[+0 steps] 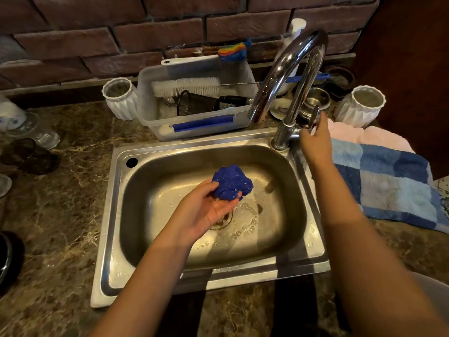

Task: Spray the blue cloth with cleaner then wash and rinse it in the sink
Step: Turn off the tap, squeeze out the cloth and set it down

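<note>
sink [313,242] of stainless steel set in a brown marbled counter [60,215]; basin wet, with soap bubbles [245,229] ringed near the drain [224,221]. left hand [206,209] over the basin, palm up and wet, fingers curled around the blue cloth [232,182]. cloth bunched into a wet wad, resting on the fingertips above the drain, clear of the basin floor. right hand [315,139] at the back right corner of the sink, fingers closed on the tap lever [313,115] beside the base of the chrome faucet [286,74]. no water stream visible from the spout. behind the sink: a clear plastic bin [150,113] holding a white bottle brush [189,86] and a black mesh cup [194,103]. white ribbed vases, one left of the bin [120,98], one far right [359,105]. blue patchwork towel [388,181] lying on the counter right of the sink, under the right forearm's far side.
</note>
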A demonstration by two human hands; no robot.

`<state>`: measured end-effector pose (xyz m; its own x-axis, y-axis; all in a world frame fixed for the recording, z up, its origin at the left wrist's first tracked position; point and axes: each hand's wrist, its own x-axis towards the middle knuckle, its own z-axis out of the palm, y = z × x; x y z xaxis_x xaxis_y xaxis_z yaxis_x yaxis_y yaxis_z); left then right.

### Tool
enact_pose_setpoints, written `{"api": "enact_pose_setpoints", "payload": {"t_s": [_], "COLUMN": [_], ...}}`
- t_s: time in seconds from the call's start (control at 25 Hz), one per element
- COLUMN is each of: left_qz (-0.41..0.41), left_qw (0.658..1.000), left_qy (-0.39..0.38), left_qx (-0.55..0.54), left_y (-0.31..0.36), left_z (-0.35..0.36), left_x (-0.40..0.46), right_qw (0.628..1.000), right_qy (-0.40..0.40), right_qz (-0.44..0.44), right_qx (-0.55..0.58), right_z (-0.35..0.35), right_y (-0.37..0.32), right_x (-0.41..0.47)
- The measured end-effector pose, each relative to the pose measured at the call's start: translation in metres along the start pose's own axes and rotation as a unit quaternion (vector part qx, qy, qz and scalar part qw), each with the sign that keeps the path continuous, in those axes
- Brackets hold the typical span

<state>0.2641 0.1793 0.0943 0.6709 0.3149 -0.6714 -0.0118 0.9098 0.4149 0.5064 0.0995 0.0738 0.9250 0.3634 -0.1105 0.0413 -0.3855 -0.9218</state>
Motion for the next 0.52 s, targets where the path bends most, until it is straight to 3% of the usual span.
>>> {"api": "enact_pose_setpoints", "payload": {"t_s": [0.08,0.16,0.2,0.28,0.4,0.52], "left_qz": [0.016,0.032,0.039,0.050,0.069,0.107], "left_qw": [1.000,0.998,0.996,0.986,0.954,0.918], "left_qy": [0.014,0.021,0.022,0.010,-0.026,-0.014], "left_qx": [0.017,0.044,0.073,0.161,0.289,0.382], "left_y": [0.004,0.009,0.012,0.017,0.024,0.036], "left_z": [-0.005,-0.008,-0.008,-0.007,-0.005,-0.012], "left_x": [-0.004,-0.009,-0.012,-0.019,-0.032,-0.046], "right_qw": [1.000,0.979,0.952,0.909,0.901,0.894], "right_qy": [-0.017,-0.193,-0.294,-0.396,-0.411,-0.410], "right_qz": [-0.015,-0.062,-0.084,-0.118,-0.135,-0.157], "right_qx": [0.019,0.006,-0.016,-0.046,-0.027,-0.085], "right_z": [0.003,0.009,0.013,0.023,0.030,0.025], "right_y": [0.003,0.004,0.002,-0.001,-0.010,-0.021], "right_x": [-0.049,-0.104,-0.123,-0.141,-0.139,-0.129]}}
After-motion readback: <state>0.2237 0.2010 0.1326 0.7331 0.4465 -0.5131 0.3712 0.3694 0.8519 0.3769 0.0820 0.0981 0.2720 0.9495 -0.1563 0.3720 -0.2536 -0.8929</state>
